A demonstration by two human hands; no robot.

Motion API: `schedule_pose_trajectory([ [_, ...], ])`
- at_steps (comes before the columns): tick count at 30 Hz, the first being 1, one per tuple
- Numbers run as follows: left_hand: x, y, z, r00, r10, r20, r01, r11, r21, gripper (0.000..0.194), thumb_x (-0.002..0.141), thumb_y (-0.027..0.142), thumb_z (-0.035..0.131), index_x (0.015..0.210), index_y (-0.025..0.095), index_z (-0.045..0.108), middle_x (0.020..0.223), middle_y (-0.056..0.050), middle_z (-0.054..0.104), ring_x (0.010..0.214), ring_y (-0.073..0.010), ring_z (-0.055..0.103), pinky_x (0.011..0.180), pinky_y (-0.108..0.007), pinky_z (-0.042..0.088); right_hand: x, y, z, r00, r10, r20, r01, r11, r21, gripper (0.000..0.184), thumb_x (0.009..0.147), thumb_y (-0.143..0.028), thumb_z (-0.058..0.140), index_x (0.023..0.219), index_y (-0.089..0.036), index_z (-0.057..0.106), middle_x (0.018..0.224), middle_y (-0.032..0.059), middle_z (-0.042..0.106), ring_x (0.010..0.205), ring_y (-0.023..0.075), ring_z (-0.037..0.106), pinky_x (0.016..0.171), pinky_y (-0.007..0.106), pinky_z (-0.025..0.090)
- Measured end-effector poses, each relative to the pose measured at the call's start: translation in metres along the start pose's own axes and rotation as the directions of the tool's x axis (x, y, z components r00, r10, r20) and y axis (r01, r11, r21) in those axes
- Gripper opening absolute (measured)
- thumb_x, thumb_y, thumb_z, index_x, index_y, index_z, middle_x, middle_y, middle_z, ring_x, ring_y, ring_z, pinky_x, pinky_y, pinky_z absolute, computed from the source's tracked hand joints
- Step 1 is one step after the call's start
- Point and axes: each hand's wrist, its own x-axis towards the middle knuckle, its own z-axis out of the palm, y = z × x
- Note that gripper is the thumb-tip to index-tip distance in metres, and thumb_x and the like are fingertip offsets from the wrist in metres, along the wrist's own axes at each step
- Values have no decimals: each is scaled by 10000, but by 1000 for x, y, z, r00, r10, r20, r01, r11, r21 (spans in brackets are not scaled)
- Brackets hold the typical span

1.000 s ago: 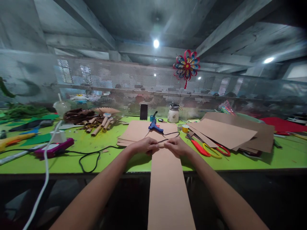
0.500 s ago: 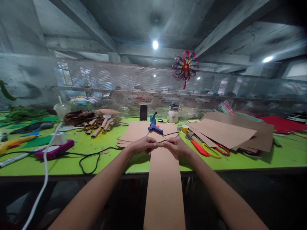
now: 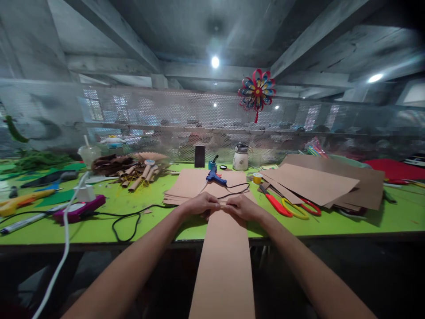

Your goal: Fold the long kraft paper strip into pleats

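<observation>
A long brown paper strip (image 3: pixel 223 261) runs from the green table's (image 3: pixel 156 221) front edge down toward me. My left hand (image 3: pixel 199 204) and my right hand (image 3: pixel 244 206) pinch its far end side by side, fingers curled over the paper. Just beyond my hands lies a stack of brown sheets (image 3: pixel 192 184) with a blue glue gun (image 3: pixel 215 177) on top; its black cord loops close to my right hand.
Red scissors (image 3: pixel 274 203) and yellow scissors (image 3: pixel 294 209) lie right of my hands, beside large brown sheets (image 3: pixel 315 181). Left are paper rolls (image 3: pixel 139 175), a purple tool (image 3: pixel 78 210) and a black cable (image 3: pixel 124 221). A mesh screen (image 3: pixel 166 119) backs the table.
My hands have stayed pinched on the strip's far end and drawn slightly closer together. The strip's hanging part has swung a little to the left.
</observation>
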Motion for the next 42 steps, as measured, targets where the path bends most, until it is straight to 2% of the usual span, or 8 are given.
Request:
schedule_pose_trajectory([
  [6,-1,3,-2,997,81,20,-83,991,103,417,800,497,547,718,98,639,532,-9,544,453,-89,445,470,-216,335,0,-4,-1,1000,4,6,-5,997,73,396,904,-394,440,666,-121,599,588,-8,511,555,93,414,524,207,290],
  [11,1,9,0,972,215,-92,-171,921,349,397,802,475,557,831,118,727,685,-39,598,623,-123,498,586,-219,377,0,-5,-3,999,31,21,-33,995,93,413,898,-415,437,632,-124,562,585,-16,485,553,89,392,517,206,290],
  [13,1,10,1,960,259,-103,-203,903,378,359,820,437,543,879,138,734,715,-43,608,653,-128,507,608,-215,386,1,-4,-4,999,40,28,-43,994,104,420,898,-429,433,631,-127,551,576,-20,471,550,89,390,515,207,290],
  [19,5,5,4,960,215,-177,-141,924,356,251,790,316,560,818,114,704,734,-60,642,672,-140,528,613,-223,399,1,-2,1,999,36,18,-36,999,19,377,921,-398,412,724,-134,596,646,10,562,596,108,455,564,212,311],
  [24,7,-5,0,976,179,-127,-132,941,312,244,775,316,556,821,106,672,697,-33,608,652,-135,515,615,-230,401,1,-2,7,1000,10,4,-10,997,-74,285,924,-328,435,849,-143,637,802,70,649,709,144,524,636,224,332],
  [30,3,0,-2,991,131,7,-130,972,194,372,781,441,592,890,91,656,697,-36,589,617,-120,497,580,-231,380,-1,-2,9,1000,-18,9,19,998,-56,271,919,-303,445,814,-139,634,787,65,657,693,139,537,626,220,340],
  [37,7,-3,3,988,118,-100,-94,971,218,438,713,522,645,770,88,657,658,-23,580,608,-118,486,548,-221,360,3,-3,9,999,-42,9,40,993,115,252,896,-263,462,772,-133,638,734,26,644,666,118,543,624,202,368],
  [42,6,-3,1,986,154,-67,-141,976,169,394,720,484,651,754,92,642,678,-25,588,614,-113,485,561,-217,361,4,-7,2,999,-17,51,8,985,171,250,894,-269,450,768,-131,615,724,11,597,677,114,505,628,202,374],
])
